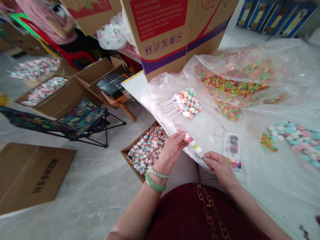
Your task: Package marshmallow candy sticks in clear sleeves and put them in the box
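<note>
My left hand (174,145), with a green bangle and a beaded bracelet at the wrist, is closed on a clear printed wrapper. A marshmallow skewer (194,146) sits partly inside that wrapper, its pale marshmallows sticking out towards the right. My right hand (218,165) pinches the stick at the skewer's near end. Just beyond my hands lies a pile of marshmallow skewers (187,103), sticks pointing left. Beside my right hand is a stack of printed wrappers (232,149). Below my left hand, a carton (127,154) holds many wrapped skewers.
Plastic sheeting covers the table, with ring gummies (237,85) at the back and loose marshmallows (305,139) at right. A tall cardboard box (170,32) stands behind. Left are a folding chair (78,117), open cartons (54,95) and a seated person (50,22).
</note>
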Demonstrator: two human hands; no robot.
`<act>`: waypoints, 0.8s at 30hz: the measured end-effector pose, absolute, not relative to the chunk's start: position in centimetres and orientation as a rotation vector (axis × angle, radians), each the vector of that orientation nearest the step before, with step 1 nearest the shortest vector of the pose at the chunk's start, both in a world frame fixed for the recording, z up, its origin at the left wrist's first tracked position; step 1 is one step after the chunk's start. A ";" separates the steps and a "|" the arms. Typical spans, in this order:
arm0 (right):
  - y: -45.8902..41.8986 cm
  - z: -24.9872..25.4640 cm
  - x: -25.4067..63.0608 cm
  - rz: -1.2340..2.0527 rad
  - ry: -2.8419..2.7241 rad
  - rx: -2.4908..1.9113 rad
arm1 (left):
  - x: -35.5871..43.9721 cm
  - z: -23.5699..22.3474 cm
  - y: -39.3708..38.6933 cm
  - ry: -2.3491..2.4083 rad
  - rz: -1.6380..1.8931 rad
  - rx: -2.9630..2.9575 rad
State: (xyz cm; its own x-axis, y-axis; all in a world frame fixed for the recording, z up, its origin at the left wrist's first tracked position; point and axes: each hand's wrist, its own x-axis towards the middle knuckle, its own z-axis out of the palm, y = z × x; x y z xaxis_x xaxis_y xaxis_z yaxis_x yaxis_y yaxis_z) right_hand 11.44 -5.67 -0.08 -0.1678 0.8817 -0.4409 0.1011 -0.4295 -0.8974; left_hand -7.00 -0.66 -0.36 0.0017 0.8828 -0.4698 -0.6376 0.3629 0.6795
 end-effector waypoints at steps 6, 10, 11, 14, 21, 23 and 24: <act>-5.2 -0.2 11.8 2.089 -0.696 -1.276 | -8.6 -1.9 -0.2 0.979 1.110 0.227; -5.1 -0.8 11.6 2.000 -0.763 -1.384 | -8.6 -1.6 -0.6 0.989 1.093 0.365; -5.1 -0.9 11.5 1.945 -0.831 -1.430 | -8.4 -1.5 -0.7 1.002 1.101 0.389; -5.3 -1.1 11.2 1.628 -1.228 -1.579 | -7.9 -1.1 -1.0 1.054 1.129 0.425; -6.3 -1.5 10.9 0.752 -2.030 -1.549 | -7.9 -2.3 -0.7 1.017 1.186 0.237; -6.3 -1.5 10.9 0.764 -2.030 -1.558 | -7.8 -2.2 -0.8 0.994 1.183 0.268; -6.2 -1.5 10.9 0.809 -1.997 -1.570 | -7.7 -2.1 -0.9 0.991 1.177 0.295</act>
State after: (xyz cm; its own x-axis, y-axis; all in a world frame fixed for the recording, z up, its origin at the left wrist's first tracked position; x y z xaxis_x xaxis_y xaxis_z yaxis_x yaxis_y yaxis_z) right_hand 10.91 -6.21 -1.53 -0.2340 0.9722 0.0053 0.6943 0.1709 -0.6991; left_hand -7.70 -0.87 -2.05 0.0398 0.8699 -0.4916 -0.6323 0.4028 0.6618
